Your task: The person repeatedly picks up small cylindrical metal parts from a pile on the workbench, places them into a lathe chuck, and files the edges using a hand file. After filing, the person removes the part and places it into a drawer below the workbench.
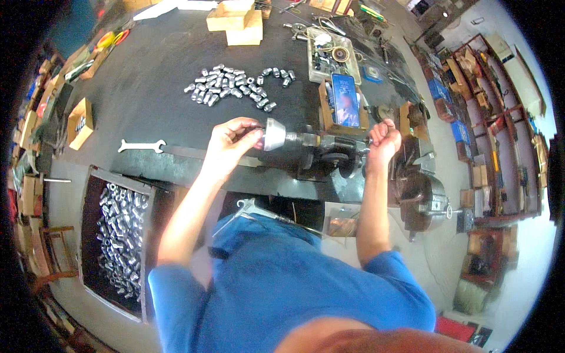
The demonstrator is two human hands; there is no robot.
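My left hand (234, 144) is closed in a pinch at the open face of a silver cone-shaped chuck (275, 135). The fingers and thumb hide most of the small piece between them. The chuck sits at the left end of a dark bench-mounted spindle machine (334, 154) near the table's front edge. At its right end my right hand (384, 141) makes a fist around what looks like the machine's handle, mostly covered by the fingers. Beyond the left hand, a loose pile of small shiny metal fittings (220, 84) lies on the dark table (159, 76).
An open-ended wrench (142, 146) and a small carton (80, 124) lie to the left. Below stands a bin (148, 253) full of metal fittings. A phone (345, 100) leans in a box behind the machine, near a parts tray (316, 69). An air gun (247, 207) lies near my waist.
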